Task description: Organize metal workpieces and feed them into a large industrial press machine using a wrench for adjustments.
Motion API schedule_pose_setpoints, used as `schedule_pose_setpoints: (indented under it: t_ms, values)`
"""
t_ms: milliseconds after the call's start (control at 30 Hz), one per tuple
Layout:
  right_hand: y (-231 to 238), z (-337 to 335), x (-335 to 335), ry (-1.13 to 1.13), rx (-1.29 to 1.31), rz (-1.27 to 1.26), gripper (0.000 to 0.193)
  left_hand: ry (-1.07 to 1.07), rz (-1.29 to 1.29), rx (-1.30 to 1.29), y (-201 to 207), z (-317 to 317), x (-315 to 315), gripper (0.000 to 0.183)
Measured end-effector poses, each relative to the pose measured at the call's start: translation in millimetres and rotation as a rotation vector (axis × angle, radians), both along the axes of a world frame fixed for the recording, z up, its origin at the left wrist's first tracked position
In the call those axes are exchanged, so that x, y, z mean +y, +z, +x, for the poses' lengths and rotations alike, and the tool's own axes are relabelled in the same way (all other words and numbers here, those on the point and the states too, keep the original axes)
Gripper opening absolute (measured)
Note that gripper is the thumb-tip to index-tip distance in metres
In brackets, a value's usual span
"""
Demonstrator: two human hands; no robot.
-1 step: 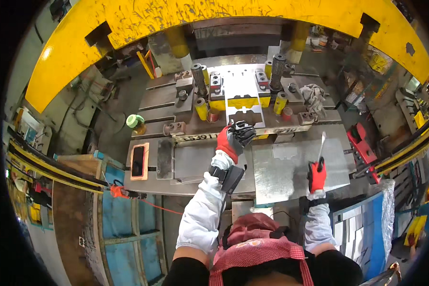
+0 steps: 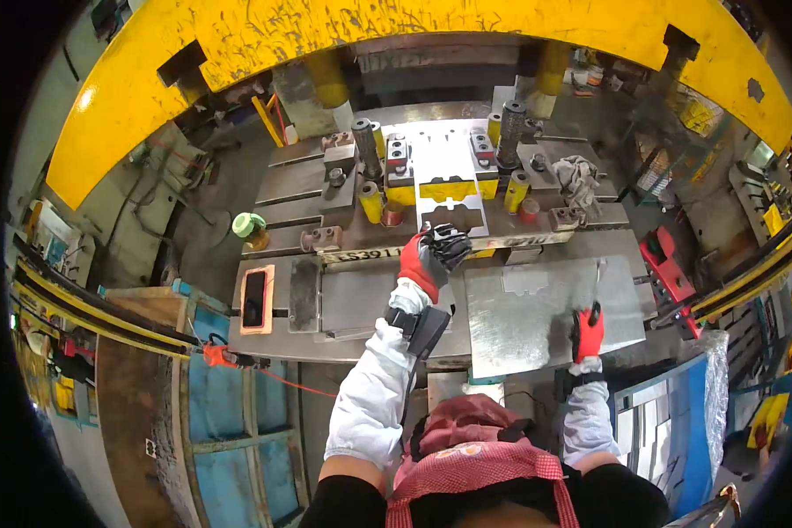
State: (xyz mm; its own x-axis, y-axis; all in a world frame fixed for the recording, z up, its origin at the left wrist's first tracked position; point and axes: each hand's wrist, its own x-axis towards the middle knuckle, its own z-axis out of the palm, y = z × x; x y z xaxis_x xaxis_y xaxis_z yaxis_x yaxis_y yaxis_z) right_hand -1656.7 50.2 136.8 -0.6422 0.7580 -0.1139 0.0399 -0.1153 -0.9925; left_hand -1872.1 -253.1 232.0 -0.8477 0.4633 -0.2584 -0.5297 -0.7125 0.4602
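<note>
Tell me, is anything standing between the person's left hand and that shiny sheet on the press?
Nothing visible does: the left hand is right by the near end of the shiny sheet. Whether they touch, I cannot tell.

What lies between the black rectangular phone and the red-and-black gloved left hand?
Head view: a dark grey metal block nearer the phone, then a flat grey metal sheet toward the left hand.
</note>
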Motion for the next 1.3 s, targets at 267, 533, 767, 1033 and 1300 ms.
schedule_pose_setpoints:
  t_ms: [267,533,767,1033,1300]
  values:
    - [-55.9,33.7,32.6,0.007,0.008,0.047,0.012,-0.112,0.248,0.058,-22.6,-13.0,-7.6,0.039]
    - [-94.5,36.5,55.7,-0.043,-0.053,0.014,0.028,-0.003,0.048,0.093,-0.1,1.9,-1.8,0.041]
    - [-88.1,36.4,54.7,-0.004,-0.122,0.155,0.032,-0.014,0.026,0.028,0.2,0.6,-1.0,0.045]
    - [-77.9,36.4,46.7,-0.019,-0.078,0.053,0.032,0.033,-0.050,0.037,0.3,2.0,0.5,0.042]
    - [-67.3,35.1,34.8,-0.099,-0.040,-0.099,0.044,-0.055,0.063,0.097,7.9,6.8,-3.9,0.043]
